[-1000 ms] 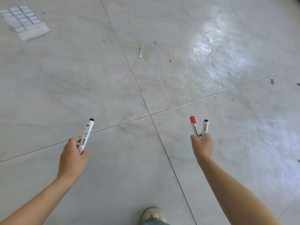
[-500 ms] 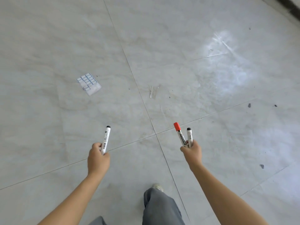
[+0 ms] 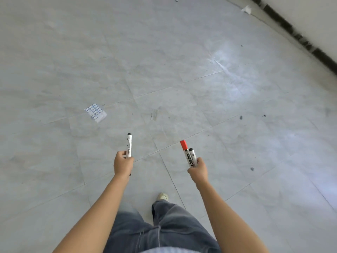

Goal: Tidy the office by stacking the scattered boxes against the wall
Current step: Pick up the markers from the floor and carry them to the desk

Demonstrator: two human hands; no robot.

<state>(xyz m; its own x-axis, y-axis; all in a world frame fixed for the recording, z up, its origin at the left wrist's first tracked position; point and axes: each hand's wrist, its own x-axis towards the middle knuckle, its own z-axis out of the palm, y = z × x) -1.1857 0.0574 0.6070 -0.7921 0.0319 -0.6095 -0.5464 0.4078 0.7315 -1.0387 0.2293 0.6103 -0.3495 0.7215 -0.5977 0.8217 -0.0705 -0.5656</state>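
No boxes are in view. My left hand is closed around a white whiteboard marker with a black cap, held upright. My right hand grips two markers together: a red-capped marker and a black-capped marker, both pointing up and away from me. Both arms reach forward over a grey tiled floor.
A small sheet of blue-edged white labels lies on the floor ahead left. A clear scrap of tape lies near the middle. A white wall with a dark baseboard runs along the upper right, a paper scrap near it. My legs and one shoe show below.
The view has pulled back and swung toward the wall, so the label sheet and tape scrap appear farther off. Both hands keep hold of their markers and sit closer together.
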